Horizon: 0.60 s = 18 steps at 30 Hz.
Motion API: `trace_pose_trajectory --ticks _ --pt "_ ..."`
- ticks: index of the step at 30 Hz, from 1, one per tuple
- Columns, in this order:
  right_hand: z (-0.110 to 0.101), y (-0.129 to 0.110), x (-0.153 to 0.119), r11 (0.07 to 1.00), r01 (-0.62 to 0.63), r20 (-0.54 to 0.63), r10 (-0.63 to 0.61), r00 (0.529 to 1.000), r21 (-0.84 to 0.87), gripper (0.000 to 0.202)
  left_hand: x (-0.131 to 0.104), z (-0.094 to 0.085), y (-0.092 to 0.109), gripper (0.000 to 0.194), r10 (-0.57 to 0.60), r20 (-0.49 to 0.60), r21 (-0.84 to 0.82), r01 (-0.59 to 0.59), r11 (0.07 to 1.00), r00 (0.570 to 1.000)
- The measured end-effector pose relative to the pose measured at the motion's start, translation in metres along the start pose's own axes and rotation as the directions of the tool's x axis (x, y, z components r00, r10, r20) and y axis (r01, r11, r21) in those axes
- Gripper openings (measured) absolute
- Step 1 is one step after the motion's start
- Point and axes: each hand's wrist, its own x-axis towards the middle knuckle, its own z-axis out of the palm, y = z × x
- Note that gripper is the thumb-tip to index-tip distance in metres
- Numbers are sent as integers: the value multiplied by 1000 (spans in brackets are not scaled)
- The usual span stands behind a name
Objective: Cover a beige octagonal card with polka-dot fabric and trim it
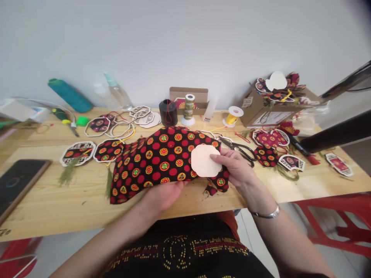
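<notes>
At a pale wooden worktop (95, 204) set against a grey wall (162, 46), a person holds black cloth (153, 158) printed with red dots and bright flowers, spread above the near half of the surface. The right hand (236, 166) pinches a white card (204, 164) with scalloped corners, its thumb on top, the card lying over the right end of the cloth. A silver bracelet (269, 213) circles the right wrist. The left hand (168, 195) reaches beneath the near edge of the cloth, its fingertips hidden, so whether it grips the material cannot be told. Just below the card, a small scrap (210, 190) of similar print rests on the worktop. Black-handled scissors (246, 150) lie beyond the right hand. Behind the cloth stand 3 spools: a black spool (165, 117), a green-gold spool (189, 108) and, farther right, a yellow spool (232, 116). On the left are a framed ornament (84, 154) with a green tassel (69, 171), a dark phone (21, 185) near the worktop's edge, and, by the wall, a teal thread cone (69, 95) beside a clear spray bottle (120, 96). At far right, patterned pieces (279, 94) heap over the top of a cardboard box (249, 112).
</notes>
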Motion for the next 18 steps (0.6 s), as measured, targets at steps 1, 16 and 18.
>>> trace_pose_trajectory --ticks 1,16,18 --pt "-1 2 1 1000 -9 -7 9 1000 1 23 3 6 -3 68 -3 -1 -7 3 1000 1000" --pt "-7 11 2 999 -52 -15 52 999 10 24 -10 -21 2 30 -35 81 565 -17 825 996" --pt "-7 11 2 999 -52 -16 52 999 9 24 -20 -33 8 28 -54 73 612 -2 791 996"
